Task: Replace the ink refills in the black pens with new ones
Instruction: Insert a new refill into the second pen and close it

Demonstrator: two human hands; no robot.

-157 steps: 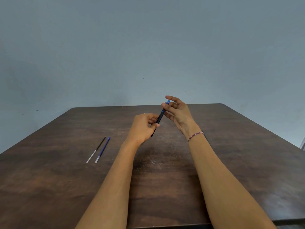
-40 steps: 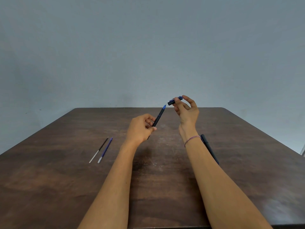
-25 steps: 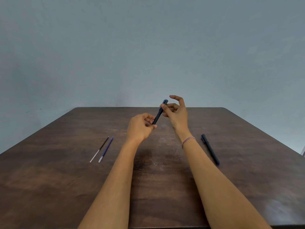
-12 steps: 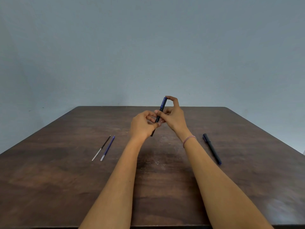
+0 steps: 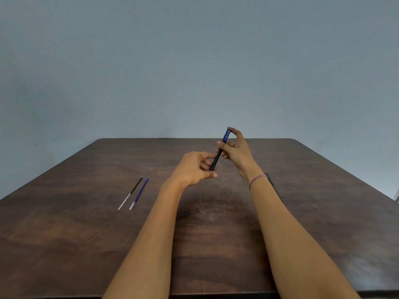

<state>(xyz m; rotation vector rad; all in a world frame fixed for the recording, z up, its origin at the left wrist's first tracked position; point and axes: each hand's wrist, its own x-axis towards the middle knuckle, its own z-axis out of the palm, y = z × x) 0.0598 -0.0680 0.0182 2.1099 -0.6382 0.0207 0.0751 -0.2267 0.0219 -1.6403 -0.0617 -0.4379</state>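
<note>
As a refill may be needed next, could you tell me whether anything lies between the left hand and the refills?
Nothing visible does: only table shows between the left hand and the refills. That hand grips the pen, though, together with the right hand.

Dark brown wooden table (image 5: 86,244) in front of me, filling the lower half of the frame, its far edge running straight across the middle. Pale scratchy scuffs (image 5: 200,211) in the wood just below centre. Plain blue-grey wall (image 5: 194,61) takes the whole upper half. My braided red-and-white thread bracelet (image 5: 257,180) sits right of centre. A pale sliver (image 5: 396,195) at the far right edge, and I can't tell what it is.
</note>
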